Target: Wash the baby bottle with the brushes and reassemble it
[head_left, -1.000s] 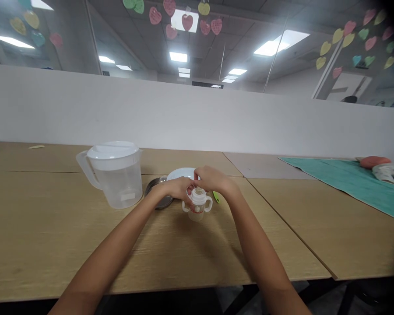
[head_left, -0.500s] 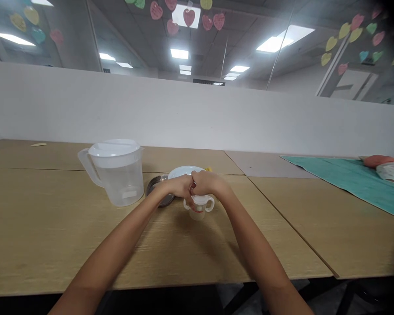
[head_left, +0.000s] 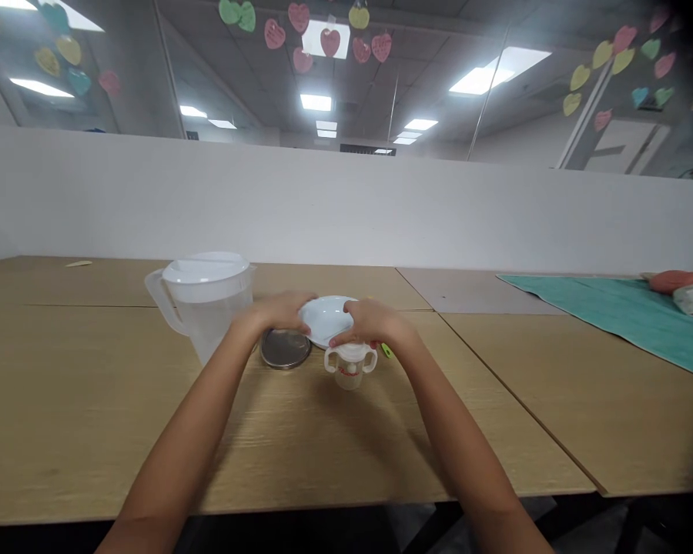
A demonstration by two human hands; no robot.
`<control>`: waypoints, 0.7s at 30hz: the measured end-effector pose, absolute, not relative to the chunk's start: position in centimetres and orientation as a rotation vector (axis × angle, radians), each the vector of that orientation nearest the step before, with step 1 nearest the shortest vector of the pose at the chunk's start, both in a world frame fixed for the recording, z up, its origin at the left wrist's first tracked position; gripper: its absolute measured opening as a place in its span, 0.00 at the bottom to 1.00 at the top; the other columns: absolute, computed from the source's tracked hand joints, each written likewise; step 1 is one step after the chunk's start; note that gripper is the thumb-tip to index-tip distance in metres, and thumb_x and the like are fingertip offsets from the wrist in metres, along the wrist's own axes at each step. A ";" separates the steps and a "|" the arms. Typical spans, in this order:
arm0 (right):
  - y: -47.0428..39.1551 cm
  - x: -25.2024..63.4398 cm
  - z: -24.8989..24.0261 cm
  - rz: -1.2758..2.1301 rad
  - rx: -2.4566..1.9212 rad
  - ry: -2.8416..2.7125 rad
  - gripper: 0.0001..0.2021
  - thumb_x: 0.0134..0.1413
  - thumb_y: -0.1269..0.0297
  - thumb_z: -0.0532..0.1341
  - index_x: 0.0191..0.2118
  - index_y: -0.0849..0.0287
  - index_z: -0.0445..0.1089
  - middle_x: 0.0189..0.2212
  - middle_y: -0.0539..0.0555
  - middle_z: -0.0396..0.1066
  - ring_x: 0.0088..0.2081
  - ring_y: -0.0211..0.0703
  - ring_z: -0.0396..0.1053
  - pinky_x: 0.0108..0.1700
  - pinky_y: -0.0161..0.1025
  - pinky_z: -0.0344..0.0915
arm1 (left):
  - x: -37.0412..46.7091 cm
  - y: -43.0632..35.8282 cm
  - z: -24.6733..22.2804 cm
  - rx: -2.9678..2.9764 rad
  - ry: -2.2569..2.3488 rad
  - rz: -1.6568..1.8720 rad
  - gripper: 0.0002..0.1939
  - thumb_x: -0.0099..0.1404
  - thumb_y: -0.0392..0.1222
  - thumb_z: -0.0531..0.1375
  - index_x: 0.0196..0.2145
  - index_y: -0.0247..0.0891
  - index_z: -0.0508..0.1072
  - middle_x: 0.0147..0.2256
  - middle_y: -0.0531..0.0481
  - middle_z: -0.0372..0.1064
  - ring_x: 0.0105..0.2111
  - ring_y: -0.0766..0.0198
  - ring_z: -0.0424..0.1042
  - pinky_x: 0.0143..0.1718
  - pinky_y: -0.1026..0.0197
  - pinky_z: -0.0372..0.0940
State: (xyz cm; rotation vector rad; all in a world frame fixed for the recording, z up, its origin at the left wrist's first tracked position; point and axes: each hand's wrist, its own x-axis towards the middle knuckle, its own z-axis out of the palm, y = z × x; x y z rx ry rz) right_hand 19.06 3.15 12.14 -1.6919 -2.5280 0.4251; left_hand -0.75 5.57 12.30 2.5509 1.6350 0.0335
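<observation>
The cup [head_left: 349,375] stands upright on the desk [head_left: 323,462], mid-width and well in from the front edge. The right hand [head_left: 370,322] is over its top, fingers bent; whether they grip, I cannot tell. The left hand [head_left: 282,312] is open, thumb apart, by the plate's [head_left: 326,317] left rim, above the pan [head_left: 286,351]; contact is unclear. The jug [head_left: 205,296] is farther left. The step looks like handling the cup's top; working it further would call for steadying the body.

One pitcher [head_left: 202,312], one cup [head_left: 349,374], one plate [head_left: 326,318], one metal dish [head_left: 286,350]
</observation>
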 end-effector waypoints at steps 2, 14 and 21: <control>2.5 19.4 12.8 0.425 -1.651 -2.482 0.36 0.40 0.42 0.62 0.51 0.63 0.60 0.34 0.58 0.72 0.16 0.36 0.65 0.19 0.34 0.57 | -2.1 7.0 11.6 2.480 1.920 0.012 0.34 0.57 0.48 0.55 0.59 0.35 0.52 0.59 0.39 0.51 0.57 0.53 0.55 0.53 0.58 0.54; 0.9 21.5 14.2 0.475 -1.453 -2.369 0.31 0.49 0.40 0.54 0.51 0.59 0.60 0.37 0.57 0.71 0.16 0.33 0.64 0.19 0.32 0.57 | -2.1 11.2 4.7 2.336 2.068 -0.079 0.32 0.54 0.46 0.59 0.55 0.40 0.58 0.52 0.37 0.62 0.47 0.49 0.67 0.41 0.56 0.64; 3.7 22.6 11.3 0.346 -1.338 -2.179 0.24 0.54 0.43 0.50 0.42 0.59 0.67 0.32 0.54 0.71 0.27 0.36 0.68 0.30 0.32 0.61 | -2.3 7.7 10.9 2.446 2.109 0.108 0.24 0.55 0.45 0.56 0.50 0.37 0.63 0.49 0.38 0.63 0.44 0.51 0.67 0.44 0.55 0.62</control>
